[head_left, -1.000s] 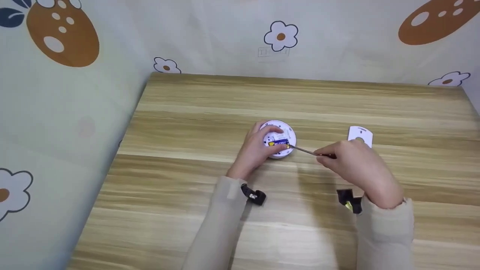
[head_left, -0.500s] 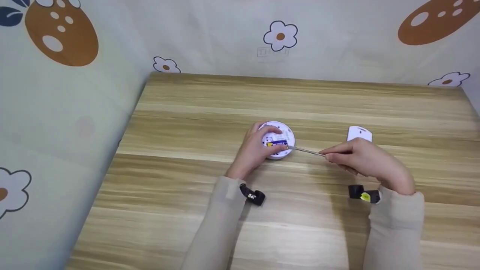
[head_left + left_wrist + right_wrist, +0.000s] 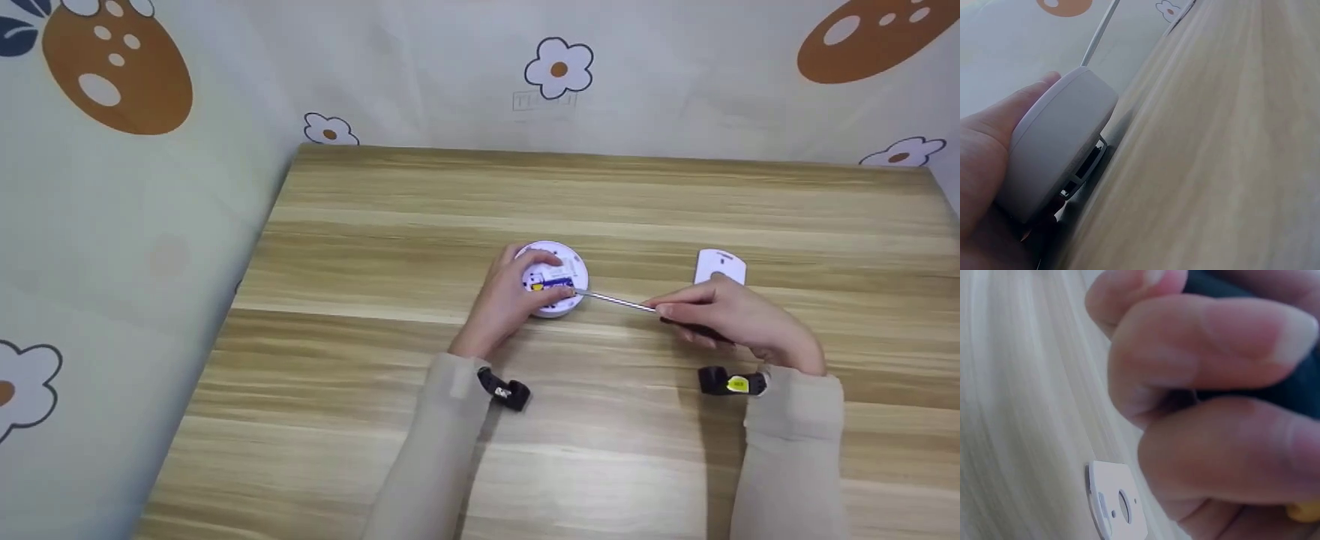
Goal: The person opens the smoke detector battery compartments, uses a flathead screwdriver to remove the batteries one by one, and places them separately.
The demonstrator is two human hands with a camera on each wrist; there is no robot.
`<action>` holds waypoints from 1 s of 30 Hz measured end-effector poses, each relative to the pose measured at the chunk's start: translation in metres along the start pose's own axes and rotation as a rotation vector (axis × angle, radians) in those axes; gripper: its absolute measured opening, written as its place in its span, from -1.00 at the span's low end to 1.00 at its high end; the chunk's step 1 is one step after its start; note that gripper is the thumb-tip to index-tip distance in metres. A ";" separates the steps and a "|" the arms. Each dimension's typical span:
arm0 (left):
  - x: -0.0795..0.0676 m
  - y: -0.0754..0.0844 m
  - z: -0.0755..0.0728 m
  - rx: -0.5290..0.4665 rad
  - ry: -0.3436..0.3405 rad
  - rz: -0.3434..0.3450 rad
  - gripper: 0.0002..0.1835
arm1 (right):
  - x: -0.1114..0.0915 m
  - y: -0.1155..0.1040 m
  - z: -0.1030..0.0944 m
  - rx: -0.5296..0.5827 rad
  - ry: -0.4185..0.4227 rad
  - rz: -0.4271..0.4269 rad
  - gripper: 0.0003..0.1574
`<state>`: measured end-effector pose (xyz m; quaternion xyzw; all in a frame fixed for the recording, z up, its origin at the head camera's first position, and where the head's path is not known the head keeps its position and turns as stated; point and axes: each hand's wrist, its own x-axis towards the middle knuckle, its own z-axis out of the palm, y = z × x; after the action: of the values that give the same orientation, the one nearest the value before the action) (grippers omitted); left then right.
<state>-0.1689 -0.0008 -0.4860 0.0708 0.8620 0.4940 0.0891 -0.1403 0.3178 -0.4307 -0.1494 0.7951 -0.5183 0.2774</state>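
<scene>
In the head view my left hand (image 3: pixel 515 300) grips a round white device (image 3: pixel 574 266), like a smoke alarm, with its thumb and fingers across the face. A blue and yellow battery (image 3: pixel 555 283) sits in the face, partly covered by the thumb. The left wrist view shows the device's thick side (image 3: pixel 1067 135), tilted over the wood. My right hand (image 3: pixel 731 319) holds a screwdriver (image 3: pixel 619 301) by its dark handle, with its thin metal shaft reaching to the battery's right end. Curled fingers wrap the dark handle (image 3: pixel 1300 385) in the right wrist view; a yellow bit shows below them.
A flat white plate (image 3: pixel 720 264) with a round hole lies on the wooden table (image 3: pixel 420 225) just beyond my right hand, which partly hides it. It also shows in the right wrist view. Patterned fabric walls (image 3: pixel 450 75) stand behind and to the left.
My right hand has moved right and turned, baring more of the screwdriver's shaft and handle. The tip remains by the battery's right end. My left hand holds the device almost in place.
</scene>
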 end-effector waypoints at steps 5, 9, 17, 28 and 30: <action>-0.001 0.000 0.000 -0.011 -0.001 -0.010 -0.49 | 0.000 0.004 -0.001 0.013 -0.002 -0.027 -0.69; -0.001 0.001 0.000 -0.010 -0.007 -0.018 -0.50 | 0.000 0.006 -0.001 0.017 -0.001 -0.039 -0.70; 0.000 0.001 0.000 -0.017 -0.006 -0.021 -0.49 | 0.000 0.003 0.000 0.013 -0.002 -0.022 -0.65; 0.000 0.000 -0.001 -0.019 -0.008 -0.009 -0.52 | -0.004 -0.003 0.001 0.008 0.034 0.036 -0.65; 0.000 0.000 -0.001 -0.022 -0.009 -0.016 -0.52 | -0.004 -0.005 0.001 0.006 0.027 0.038 -0.64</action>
<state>-0.1691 -0.0017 -0.4854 0.0652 0.8566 0.5024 0.0975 -0.1365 0.3170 -0.4250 -0.1262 0.8000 -0.5172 0.2768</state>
